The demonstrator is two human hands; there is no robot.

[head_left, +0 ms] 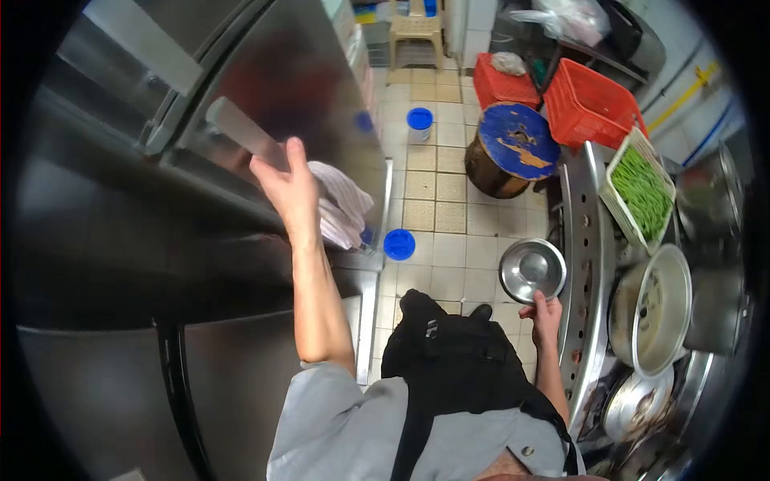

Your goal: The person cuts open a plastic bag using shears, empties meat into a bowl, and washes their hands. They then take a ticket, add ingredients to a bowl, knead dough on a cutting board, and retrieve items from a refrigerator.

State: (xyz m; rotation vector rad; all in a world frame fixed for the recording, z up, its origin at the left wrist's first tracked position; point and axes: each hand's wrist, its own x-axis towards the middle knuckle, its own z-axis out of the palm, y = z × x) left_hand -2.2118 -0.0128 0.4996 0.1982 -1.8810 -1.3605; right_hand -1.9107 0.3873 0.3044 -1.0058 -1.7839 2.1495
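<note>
My left hand (287,183) is on the pale handle (239,127) of a steel refrigerator door (297,72). Its thumb lies on the near side, and the other fingers are partly hidden as they curl round the handle. Just below that hand hangs a striped pinkish cloth (343,204) against the door. My right hand (547,317) grips the near rim of a round stainless steel bowl (532,271), held over the tiled floor beside the stove. No contents show inside the bowl.
Along the right runs a steel stove (589,264) with a large pot (662,313) and a basket of green beans (642,196). A blue-topped drum (517,148), red crates (593,100) and two blue-lidded tubs (399,244) stand on the floor. Further back is a plastic chair (417,32).
</note>
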